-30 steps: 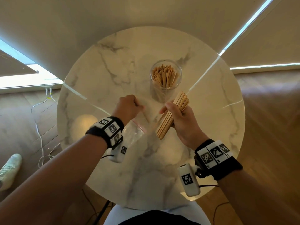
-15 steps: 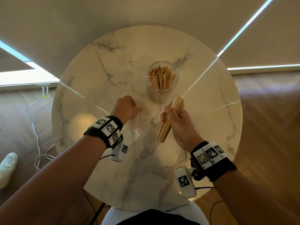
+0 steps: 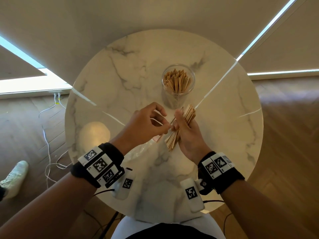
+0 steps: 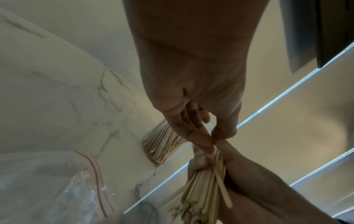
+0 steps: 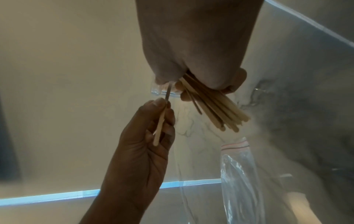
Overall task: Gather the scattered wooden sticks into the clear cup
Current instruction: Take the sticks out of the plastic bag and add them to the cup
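The right hand [image 3: 187, 133] grips a bundle [image 3: 181, 128] near the cup [image 3: 178, 87]; left fingers [image 3: 164, 129] pinch one stick [image 5: 160, 128]. A loose handover could drop it onto the desk [image 3: 107, 83].

A round white marble bench [image 3: 120, 80] with grey veining is seen from above. Wooden floor [image 3: 290, 135] is laid around it, in a herringbone pattern at the right. Pale roller blinds [image 3: 155, 12] are drawn down behind, with thin bright strips of daylight [image 3: 283, 72] let in at their edges. White cables [image 3: 46, 135] are trailed across the floor at the left, beside a pale shoe [image 3: 14, 176].
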Demonstrator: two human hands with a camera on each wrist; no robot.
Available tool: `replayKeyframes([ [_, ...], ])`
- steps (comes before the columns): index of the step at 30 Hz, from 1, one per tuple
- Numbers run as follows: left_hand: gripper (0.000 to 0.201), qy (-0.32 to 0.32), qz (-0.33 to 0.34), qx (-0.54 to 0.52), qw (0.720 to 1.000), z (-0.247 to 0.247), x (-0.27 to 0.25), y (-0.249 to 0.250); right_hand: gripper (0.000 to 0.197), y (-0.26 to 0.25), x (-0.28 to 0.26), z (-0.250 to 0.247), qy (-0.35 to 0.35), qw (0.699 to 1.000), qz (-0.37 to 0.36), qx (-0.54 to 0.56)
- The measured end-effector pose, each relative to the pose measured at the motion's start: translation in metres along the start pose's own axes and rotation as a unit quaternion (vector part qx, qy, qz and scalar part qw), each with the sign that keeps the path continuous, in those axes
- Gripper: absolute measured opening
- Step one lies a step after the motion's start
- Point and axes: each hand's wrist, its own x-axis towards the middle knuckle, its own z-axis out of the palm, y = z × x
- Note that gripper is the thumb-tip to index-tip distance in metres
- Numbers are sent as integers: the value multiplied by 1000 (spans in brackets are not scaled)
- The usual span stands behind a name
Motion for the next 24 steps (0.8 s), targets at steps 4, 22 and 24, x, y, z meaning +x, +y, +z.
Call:
replayKeyframes([
  [4, 30, 5, 26, 13, 1000, 8, -6, -5, 23, -4, -2, 0, 12, 999, 20, 35],
  [22, 57, -15, -24, 4, 1000, 16, -6, -18, 24, -31, -10, 1, 46, 972, -11, 230],
  [24, 67, -32, -5, 0, 999, 17, -10, -15, 25, -35, -7, 2, 68, 967, -22, 243],
])
